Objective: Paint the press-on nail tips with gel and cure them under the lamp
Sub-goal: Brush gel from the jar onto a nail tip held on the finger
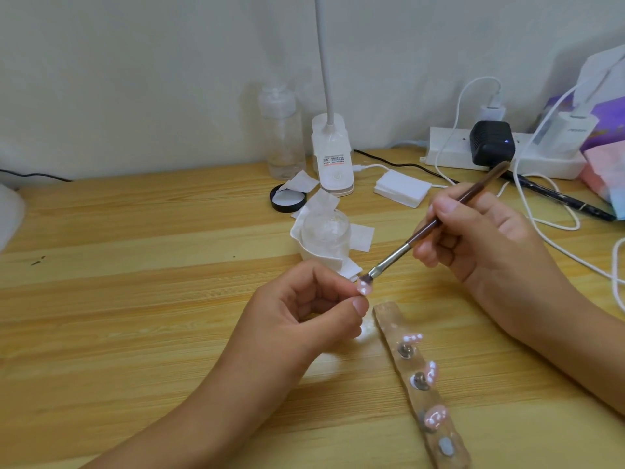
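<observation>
Head view: painting step, left hand point(304, 309) pinches one nail tip point(364, 288) above the table point(135, 299) near the holder strip point(389, 319), right hand point(473, 238) grips the brush point(422, 236) with bristles touching it; next likely needs steady strokes, then reseating the tip on the strip for curing.

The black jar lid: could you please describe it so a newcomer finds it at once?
On the wooden table, find the white lamp base by the wall. Just left of it lies the black lid, in front of the clear bottle. Unlike the white wipes around it, it is round and black-rimmed.
</observation>
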Motion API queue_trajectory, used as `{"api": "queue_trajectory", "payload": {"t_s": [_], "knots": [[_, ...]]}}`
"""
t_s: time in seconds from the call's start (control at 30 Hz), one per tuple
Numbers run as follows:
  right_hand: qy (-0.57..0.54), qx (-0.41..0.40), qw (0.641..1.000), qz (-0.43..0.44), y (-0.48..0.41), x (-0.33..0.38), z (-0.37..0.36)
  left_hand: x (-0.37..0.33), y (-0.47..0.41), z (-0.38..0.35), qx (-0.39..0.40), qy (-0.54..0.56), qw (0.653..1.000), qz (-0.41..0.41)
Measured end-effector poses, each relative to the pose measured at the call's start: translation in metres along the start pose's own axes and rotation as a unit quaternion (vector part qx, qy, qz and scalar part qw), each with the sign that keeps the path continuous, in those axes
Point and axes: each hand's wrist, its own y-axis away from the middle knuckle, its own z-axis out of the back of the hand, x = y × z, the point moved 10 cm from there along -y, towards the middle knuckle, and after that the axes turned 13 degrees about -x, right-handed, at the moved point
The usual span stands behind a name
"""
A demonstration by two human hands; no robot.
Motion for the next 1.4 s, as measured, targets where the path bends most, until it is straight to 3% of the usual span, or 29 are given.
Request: {"api": "queue_trajectory", "payload": {"t_s": [0.1,0.27,0.43,0.63,0.83,0.9,0.97,1.03,1.13,1.2,1.4], "knots": [[-0.006,-0.032,0.999,0.005,-0.003,0.000,0.009,0.001,0.000,0.000,-0.003,0.021,1.000,0.008],[-0.022,0.023,0.999,-0.004,0.000,-0.001,-0.004,0.001,0.000,0.000,-0.005,0.031,0.999,0.014],[-0.015,-0.036,0.999,0.006,-0.005,0.002,0.010,0.004,0.000,0.002,-0.010,0.025,1.000,0.013],[-0.020,0.033,0.999,0.004,0.001,0.001,-0.006,0.004,-0.001,0.003,-0.011,0.024,1.000,0.016],[0.021,-0.054,0.998,0.019,-0.010,-0.002,0.017,-0.002,0.001,0.002,-0.026,0.049,0.998,0.014],[0.017,-0.068,0.997,0.012,-0.013,-0.004,0.021,-0.024,0.007,0.009,-0.059,0.024,0.996,-0.069],[0.010,-0.082,0.997,0.005,-0.014,-0.005,0.025,-0.065,0.035,-0.001,-0.034,-0.092,0.955,-0.281],[0.009,-0.091,0.996,0.001,-0.014,-0.004,0.026,-0.081,0.079,-0.027,0.018,-0.226,0.860,-0.457],[0.012,-0.087,0.996,0.001,-0.012,-0.004,0.026,-0.071,0.115,-0.055,0.071,-0.347,0.748,-0.561],[0.015,-0.082,0.997,-0.001,-0.011,-0.004,0.024,-0.068,0.119,-0.064,0.071,-0.362,0.724,-0.582],[0.006,-0.082,0.997,-0.007,-0.011,-0.004,0.023,-0.058,0.109,-0.071,0.075,-0.379,0.723,-0.573]]}}
